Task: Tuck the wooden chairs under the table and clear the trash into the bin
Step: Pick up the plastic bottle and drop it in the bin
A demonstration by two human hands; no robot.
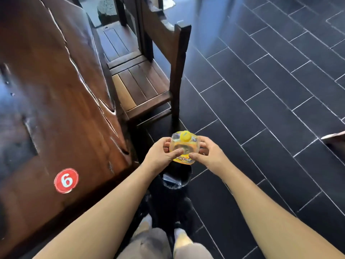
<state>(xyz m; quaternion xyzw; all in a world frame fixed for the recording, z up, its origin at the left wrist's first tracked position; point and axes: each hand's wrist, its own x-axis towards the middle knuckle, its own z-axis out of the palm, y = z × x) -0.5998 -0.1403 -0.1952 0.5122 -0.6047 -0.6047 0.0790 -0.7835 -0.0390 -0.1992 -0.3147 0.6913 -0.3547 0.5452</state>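
A crushed clear plastic bottle with a yellow cap and yellow label is squeezed between both hands. My left hand grips its left side and my right hand grips its right side. Directly beneath the bottle stands a black bin lined with a dark bag, on the floor by the table's corner. The dark wooden table fills the left, with a red round sticker marked 6. A wooden chair with a slatted seat stands beside the table's right edge, its seat partly under the tabletop.
A second wooden chair sits farther back along the same table edge. Dark tiled floor spreads to the right. A pale object's corner pokes in at the right edge. My legs and shoes show at the bottom.
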